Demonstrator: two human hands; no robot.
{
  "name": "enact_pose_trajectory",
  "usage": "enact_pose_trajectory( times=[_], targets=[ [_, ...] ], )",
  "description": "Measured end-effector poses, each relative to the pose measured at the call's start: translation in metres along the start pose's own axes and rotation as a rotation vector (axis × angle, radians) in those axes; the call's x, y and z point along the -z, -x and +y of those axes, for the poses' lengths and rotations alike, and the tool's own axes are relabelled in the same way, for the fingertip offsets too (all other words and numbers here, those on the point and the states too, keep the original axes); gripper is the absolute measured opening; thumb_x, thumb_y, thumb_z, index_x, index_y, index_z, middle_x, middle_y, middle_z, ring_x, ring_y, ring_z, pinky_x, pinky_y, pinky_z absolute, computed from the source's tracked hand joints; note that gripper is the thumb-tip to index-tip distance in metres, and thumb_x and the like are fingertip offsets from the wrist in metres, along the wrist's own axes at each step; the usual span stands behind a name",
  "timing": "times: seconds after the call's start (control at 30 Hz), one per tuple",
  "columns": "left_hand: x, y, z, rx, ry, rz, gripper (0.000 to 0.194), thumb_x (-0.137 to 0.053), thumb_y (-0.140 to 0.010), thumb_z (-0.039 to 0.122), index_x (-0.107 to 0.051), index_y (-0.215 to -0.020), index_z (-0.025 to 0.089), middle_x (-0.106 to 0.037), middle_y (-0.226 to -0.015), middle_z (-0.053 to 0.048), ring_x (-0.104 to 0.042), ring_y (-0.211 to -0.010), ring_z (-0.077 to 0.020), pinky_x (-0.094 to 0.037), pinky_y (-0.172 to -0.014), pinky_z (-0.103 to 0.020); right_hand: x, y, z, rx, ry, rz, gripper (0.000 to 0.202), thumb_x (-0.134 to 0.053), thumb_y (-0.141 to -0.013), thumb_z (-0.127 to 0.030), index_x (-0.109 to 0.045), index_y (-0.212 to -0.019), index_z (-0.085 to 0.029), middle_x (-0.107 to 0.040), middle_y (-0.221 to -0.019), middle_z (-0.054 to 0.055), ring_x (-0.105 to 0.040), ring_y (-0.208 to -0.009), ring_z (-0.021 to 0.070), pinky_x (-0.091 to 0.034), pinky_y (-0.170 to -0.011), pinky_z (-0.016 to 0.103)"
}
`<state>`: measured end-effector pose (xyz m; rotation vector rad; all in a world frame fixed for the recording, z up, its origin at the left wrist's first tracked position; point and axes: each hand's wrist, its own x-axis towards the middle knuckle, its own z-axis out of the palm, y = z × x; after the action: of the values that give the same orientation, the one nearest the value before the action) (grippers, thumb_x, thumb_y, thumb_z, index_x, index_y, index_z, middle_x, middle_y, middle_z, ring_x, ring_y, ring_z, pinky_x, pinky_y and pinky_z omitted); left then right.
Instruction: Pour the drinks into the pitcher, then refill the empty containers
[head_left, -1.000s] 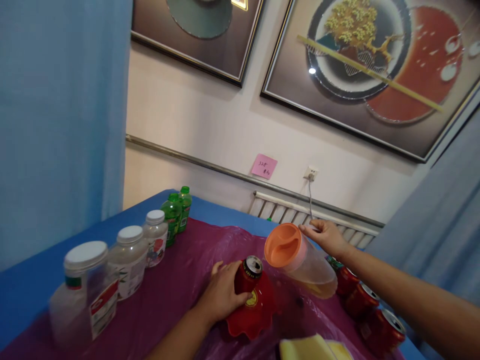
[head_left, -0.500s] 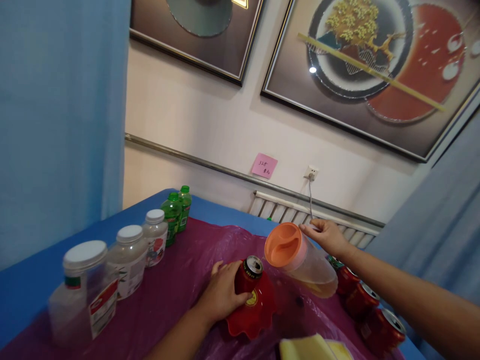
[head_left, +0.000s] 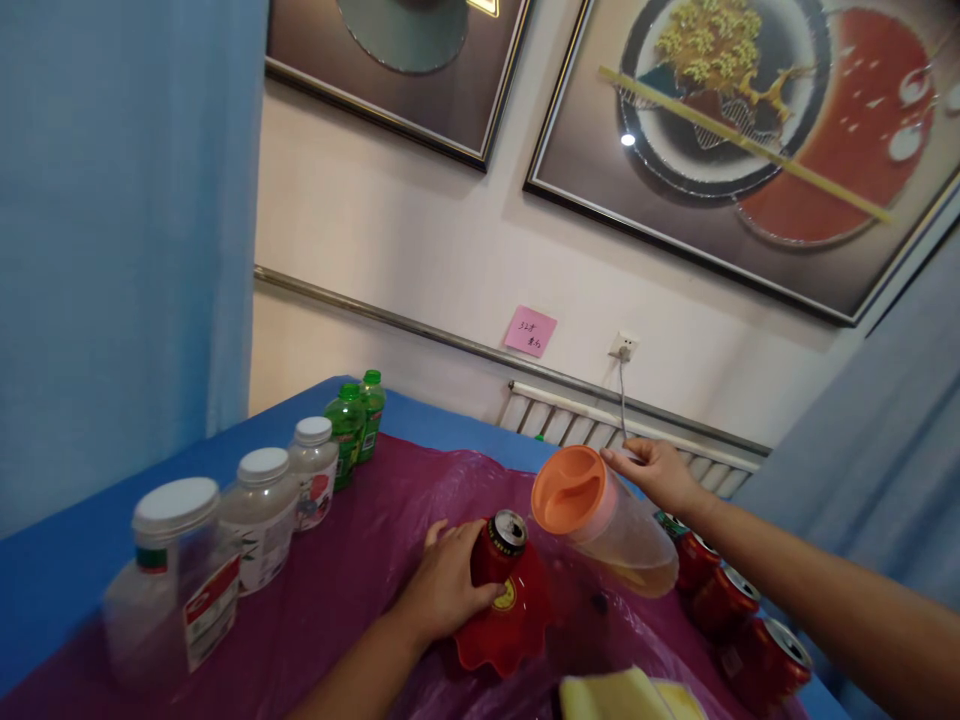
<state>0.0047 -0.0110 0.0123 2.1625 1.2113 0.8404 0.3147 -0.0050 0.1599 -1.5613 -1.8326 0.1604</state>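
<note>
My left hand (head_left: pixel 442 585) is wrapped round a red can (head_left: pixel 491 558) with an open top, held over a red scalloped dish (head_left: pixel 510 635). To the right, my right hand (head_left: pixel 660 478) grips a clear pitcher (head_left: pixel 626 540) with an orange lid (head_left: pixel 570 490). The pitcher is tilted, its lid toward the can and some yellowish liquid low in its far end. Its handle is mostly hidden. The lid's edge is just right of the can's top, with a small gap between them.
Clear jars with white lids (head_left: pixel 259 525) and green bottles (head_left: pixel 346 435) line the left side. Several red cans (head_left: pixel 724 600) stand at the right. A yellow cloth (head_left: pixel 622 695) lies at the near edge of the purple sheet (head_left: pixel 337 590). A radiator (head_left: pixel 555 420) is behind.
The whole view has shifted very slightly. Both hands, the can and the pitcher keep the same places relative to each other.
</note>
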Motion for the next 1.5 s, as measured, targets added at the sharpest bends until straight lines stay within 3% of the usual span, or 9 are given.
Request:
enact_pose_trajectory(
  times=[1.5],
  targets=[
    [0.0004, -0.0005, -0.0004, -0.002, -0.032, -0.026, 0.071, -0.079, -0.069, 0.03, -0.056, -0.135, 0.018, -0.067, -0.136, -0.015, -0.058, -0.13, -0.0353, -0.016, -0.122, -0.059, 0.0061, 0.0028, -0.0054, -0.022, 0.037, -0.001, 0.059, -0.059, -0.082, -0.067, -0.024, -0.059, -0.026, -0.017, -0.061, -0.007, -0.02, -0.056, 0.0101, -0.015, -0.051, 0.028]
  ],
)
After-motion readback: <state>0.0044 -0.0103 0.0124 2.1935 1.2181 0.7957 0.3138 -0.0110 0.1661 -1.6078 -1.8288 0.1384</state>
